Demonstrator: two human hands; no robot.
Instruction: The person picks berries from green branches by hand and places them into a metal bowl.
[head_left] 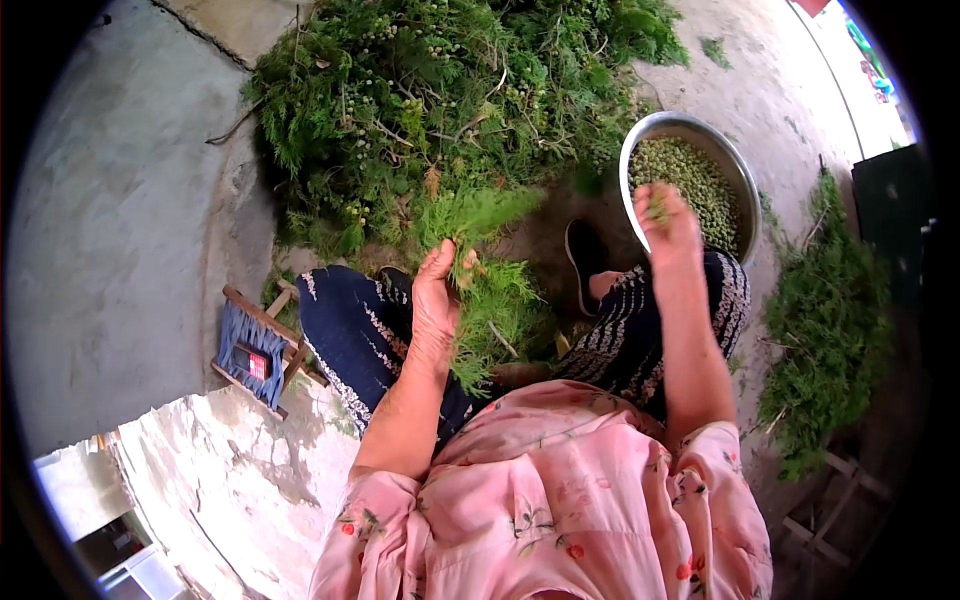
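Observation:
My left hand (440, 290) is closed around a feathery green conifer sprig (490, 215), held above my lap; its fronds spread up and to the right, and more hang below the hand. My right hand (665, 222) is over the near left rim of a round metal basin (750, 190). Its fingers are curled, with a bit of small green cones (657, 208) showing in them. Inside the basin lies a thick layer of small, pale green cones (700, 185). Just beyond my feet rises a big heap of cut conifer branches (430, 110), many bearing similar cones.
A small wooden folding stool (255, 350) with blue woven strips stands at my left, a dark device lying on it. More green branches (830, 330) lie on the ground at my right. A raised concrete slab (130, 230) runs along the left.

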